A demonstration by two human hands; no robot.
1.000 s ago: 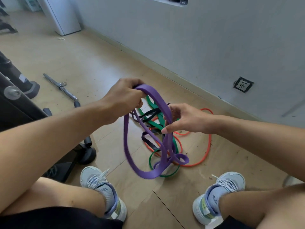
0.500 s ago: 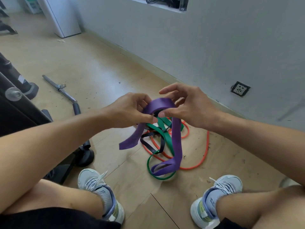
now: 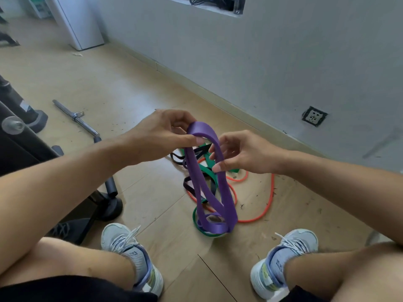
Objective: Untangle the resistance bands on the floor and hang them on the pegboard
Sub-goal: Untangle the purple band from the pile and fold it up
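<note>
Hands pinch the purple band (image 3: 193,171): left hand (image 3: 161,136) at its top, right hand (image 3: 242,154) just below. Beneath the grip, tangled bands (image 3: 271,192) lie on wooden floor (image 3: 130,88); grey wall (image 3: 283,62) beyond.

I wear black shorts (image 3: 76,288), pale grey sneakers (image 3: 118,236) with white laces (image 3: 290,243) and lilac heel collars, and light blue socks (image 3: 278,263) with dark lettering.

Lettering on the left sock (image 3: 133,255) at seven o'clock and the right sock (image 3: 279,263) at five, all too blurred to read.
</note>
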